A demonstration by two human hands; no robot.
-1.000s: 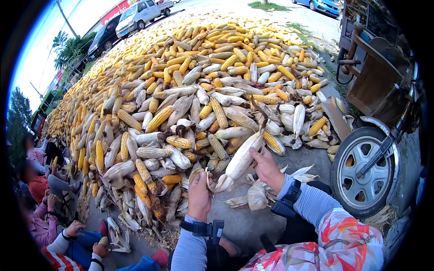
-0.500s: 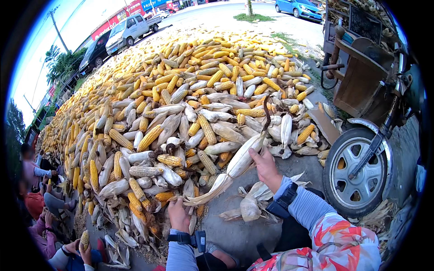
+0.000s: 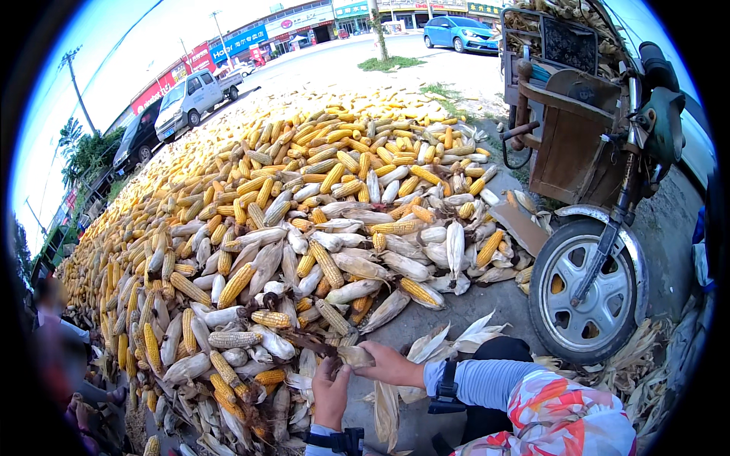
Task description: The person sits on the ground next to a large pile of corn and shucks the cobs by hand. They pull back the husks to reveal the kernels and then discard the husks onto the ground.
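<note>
My left hand point(image 3: 331, 393) is closed on an ear of corn point(image 3: 354, 356) just in front of the near edge of the corn heap point(image 3: 304, 205), and the fingers of my right hand point(image 3: 386, 364) are bent around it from the other side; my hands cover much of it. A dark, dry tuft point(image 3: 313, 342) sticks out on its left, and a long strip of husk point(image 3: 386, 414) hangs below my right hand.

The heap lies straight on grey, hard ground point(image 3: 487, 300), yellow cobs mostly at the back, pale husked ears nearer me. Loose husks point(image 3: 464, 330) litter the ground at its near right. A flat brown board point(image 3: 521, 226) leans at its right edge, and beyond that a three-wheeled cart point(image 3: 566, 163) stands with its front wheel point(image 3: 585, 296) towards me.

Past the heap's far left are a dark car point(image 3: 137, 140) and a pale pickup point(image 3: 186, 102); behind it, a blue car point(image 3: 460, 32) and a row of shops point(image 3: 304, 23) in bright sun. People point(image 3: 53, 304) sit along its left side.
</note>
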